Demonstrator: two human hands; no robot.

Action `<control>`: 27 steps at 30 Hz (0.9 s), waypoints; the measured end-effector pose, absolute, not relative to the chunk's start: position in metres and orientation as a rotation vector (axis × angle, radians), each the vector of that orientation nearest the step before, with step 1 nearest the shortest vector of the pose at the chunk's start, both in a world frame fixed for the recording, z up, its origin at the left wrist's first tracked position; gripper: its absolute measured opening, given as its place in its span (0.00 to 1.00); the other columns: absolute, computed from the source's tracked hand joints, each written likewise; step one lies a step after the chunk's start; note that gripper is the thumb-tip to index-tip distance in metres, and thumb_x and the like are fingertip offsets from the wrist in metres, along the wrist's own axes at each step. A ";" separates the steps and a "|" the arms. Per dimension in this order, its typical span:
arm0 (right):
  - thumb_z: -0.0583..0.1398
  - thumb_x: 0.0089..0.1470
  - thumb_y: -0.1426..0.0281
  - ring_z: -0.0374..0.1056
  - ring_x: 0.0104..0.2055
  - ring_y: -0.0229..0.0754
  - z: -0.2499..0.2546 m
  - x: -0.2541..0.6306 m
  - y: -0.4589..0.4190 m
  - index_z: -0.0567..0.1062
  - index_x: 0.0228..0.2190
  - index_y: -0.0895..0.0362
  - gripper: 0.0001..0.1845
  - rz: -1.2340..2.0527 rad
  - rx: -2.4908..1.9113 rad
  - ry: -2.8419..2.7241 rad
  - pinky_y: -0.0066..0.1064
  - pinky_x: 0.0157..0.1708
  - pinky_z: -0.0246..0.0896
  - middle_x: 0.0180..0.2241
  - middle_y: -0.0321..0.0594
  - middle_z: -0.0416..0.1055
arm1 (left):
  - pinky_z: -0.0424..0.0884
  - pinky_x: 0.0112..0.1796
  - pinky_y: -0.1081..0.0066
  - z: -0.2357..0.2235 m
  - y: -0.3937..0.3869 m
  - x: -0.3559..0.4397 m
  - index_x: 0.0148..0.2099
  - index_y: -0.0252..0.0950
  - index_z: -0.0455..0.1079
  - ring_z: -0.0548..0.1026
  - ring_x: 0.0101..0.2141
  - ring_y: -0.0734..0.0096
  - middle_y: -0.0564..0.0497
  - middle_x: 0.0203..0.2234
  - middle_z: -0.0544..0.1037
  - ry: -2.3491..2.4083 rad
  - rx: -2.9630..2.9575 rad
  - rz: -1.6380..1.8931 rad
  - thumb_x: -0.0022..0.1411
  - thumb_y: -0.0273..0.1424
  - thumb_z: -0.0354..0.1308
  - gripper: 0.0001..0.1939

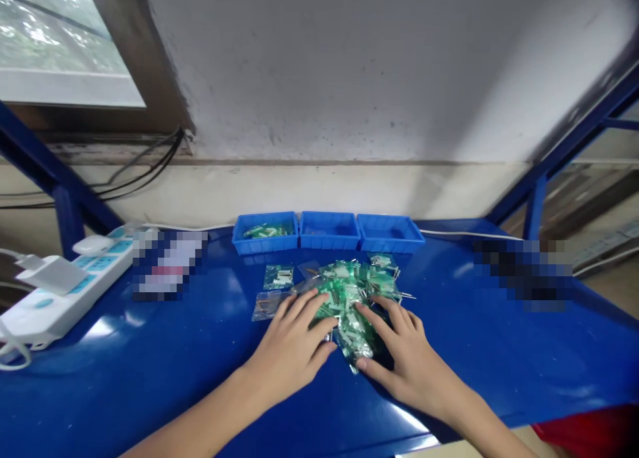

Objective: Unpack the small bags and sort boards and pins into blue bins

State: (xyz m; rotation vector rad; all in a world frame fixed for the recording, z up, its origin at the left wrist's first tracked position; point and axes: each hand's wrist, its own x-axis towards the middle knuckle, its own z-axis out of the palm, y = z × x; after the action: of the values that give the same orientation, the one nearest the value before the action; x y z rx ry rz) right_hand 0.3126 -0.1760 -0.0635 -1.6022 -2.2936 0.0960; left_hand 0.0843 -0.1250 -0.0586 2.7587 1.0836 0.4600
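My hands, left [294, 341] and right [412, 351], lay half-spread on piled packets [349, 298], clear of the surface's [479, 351] front edge.

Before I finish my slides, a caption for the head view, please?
Left hand and right hand on heaped plastic packets, three blue bins behind.

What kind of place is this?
Probably a small workshop or packing bench: a blue worktop with three blue plastic bins lined up along the wall, and a pile of small clear and green packets under two hands.
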 end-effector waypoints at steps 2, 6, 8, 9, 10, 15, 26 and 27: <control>0.57 0.52 0.53 0.63 0.51 0.55 -0.055 0.333 -0.157 0.62 0.55 0.46 0.30 0.089 -1.554 -2.160 0.48 0.46 0.59 0.49 0.48 0.66 | 0.59 0.53 0.42 -0.061 -0.122 0.080 0.57 0.46 0.62 0.54 0.61 0.48 0.47 0.61 0.58 1.177 2.716 0.474 0.66 0.39 0.47 0.19; 0.54 0.55 0.58 0.67 0.42 0.55 -0.052 0.423 -0.114 0.70 0.47 0.57 0.22 -0.345 -1.749 -1.444 0.46 0.44 0.57 0.35 0.52 0.72 | 0.60 0.52 0.39 -0.058 -0.128 0.081 0.63 0.45 0.52 0.51 0.61 0.45 0.45 0.62 0.54 1.267 2.627 0.508 0.65 0.44 0.45 0.26; 0.56 0.51 0.56 0.61 0.50 0.66 -0.059 0.478 -0.093 0.70 0.49 0.62 0.29 -0.454 -2.178 -1.162 0.52 0.43 0.53 0.44 0.64 0.68 | 0.60 0.52 0.39 -0.056 -0.134 0.085 0.63 0.45 0.52 0.51 0.61 0.45 0.45 0.62 0.54 1.231 2.628 0.510 0.65 0.44 0.45 0.26; 0.57 0.48 0.53 0.57 0.53 0.71 -0.064 0.503 -0.085 0.70 0.50 0.62 0.34 -0.404 -2.384 -1.115 0.55 0.43 0.50 0.49 0.68 0.63 | 0.60 0.52 0.39 -0.056 -0.137 0.087 0.63 0.46 0.52 0.52 0.60 0.45 0.45 0.61 0.55 1.204 2.633 0.500 0.65 0.43 0.46 0.25; 0.57 0.47 0.50 0.55 0.54 0.73 -0.068 0.526 -0.077 0.69 0.51 0.62 0.36 -0.300 -2.551 -1.114 0.56 0.44 0.48 0.51 0.70 0.60 | 0.60 0.52 0.39 -0.056 -0.139 0.089 0.63 0.46 0.53 0.53 0.60 0.45 0.46 0.61 0.56 1.183 2.636 0.489 0.65 0.42 0.46 0.25; 0.44 0.54 0.47 0.53 0.56 0.74 -0.082 0.583 -0.061 0.59 0.59 0.52 0.36 0.031 -2.832 -1.062 0.59 0.46 0.43 0.56 0.64 0.55 | 0.62 0.51 0.40 -0.055 -0.143 0.092 0.62 0.46 0.54 0.54 0.58 0.48 0.46 0.59 0.58 1.182 2.619 0.441 0.66 0.37 0.47 0.22; 0.61 0.45 0.56 0.55 0.54 0.75 -0.084 0.595 -0.050 0.67 0.54 0.54 0.34 0.058 -2.843 -1.021 0.55 0.34 0.45 0.52 0.72 0.60 | 0.61 0.50 0.43 -0.054 -0.143 0.093 0.58 0.41 0.60 0.57 0.55 0.50 0.44 0.53 0.64 1.128 2.681 0.532 0.64 0.34 0.49 0.19; 0.62 0.43 0.56 0.57 0.53 0.75 -0.084 0.596 -0.050 0.69 0.52 0.53 0.34 0.039 -2.827 -1.013 0.54 0.33 0.45 0.50 0.72 0.61 | 0.60 0.50 0.44 -0.053 -0.144 0.098 0.56 0.40 0.62 0.58 0.55 0.51 0.44 0.52 0.66 1.102 2.698 0.589 0.65 0.34 0.49 0.17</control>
State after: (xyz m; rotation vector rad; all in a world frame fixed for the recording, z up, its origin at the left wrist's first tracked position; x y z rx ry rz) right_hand 0.5958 -0.0495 -0.0838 -2.8268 -1.0131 0.0394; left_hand 0.0981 -0.1443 -0.0530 2.6983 1.1017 0.5893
